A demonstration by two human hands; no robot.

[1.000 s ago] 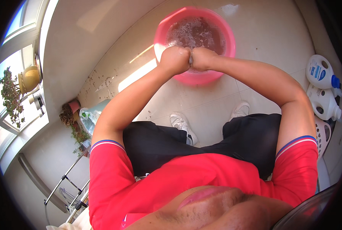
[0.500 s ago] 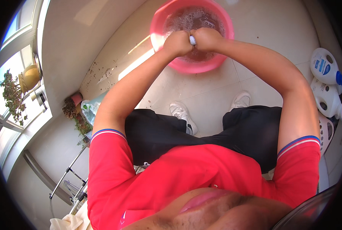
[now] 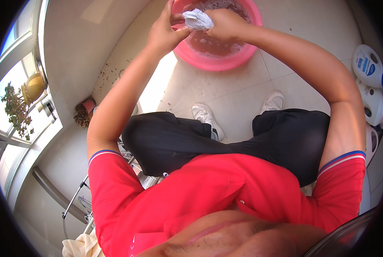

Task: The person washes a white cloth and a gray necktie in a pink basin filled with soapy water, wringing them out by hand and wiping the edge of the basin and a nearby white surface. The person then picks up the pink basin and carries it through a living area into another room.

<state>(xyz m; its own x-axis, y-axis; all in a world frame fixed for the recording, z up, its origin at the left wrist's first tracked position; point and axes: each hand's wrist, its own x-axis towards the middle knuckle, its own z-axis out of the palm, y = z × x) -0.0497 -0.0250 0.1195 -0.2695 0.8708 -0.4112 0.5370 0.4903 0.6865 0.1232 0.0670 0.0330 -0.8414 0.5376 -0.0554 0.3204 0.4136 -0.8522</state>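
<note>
A bunched white cloth, whose exact kind I cannot make out, hangs above a pink basin. My right hand is closed round its right end. At the cloth's left end, my left hand has its thumb and fingers spread apart; whether a fingertip touches the fabric I cannot tell. Murky, sudsy water fills the basin below both hands. The basin's far side runs out of the picture at the top.
White detergent bottles stand by the right wall. To the left are a small flowerpot, a yellow pot with a trailing plant on the windowsill, and a metal rack. My white shoes are on the tiled floor near the basin.
Both fists were together round the white cloth; now my left hand has opened and moved left, away from the right. More of the cloth shows, and both hands are higher in the picture.
</note>
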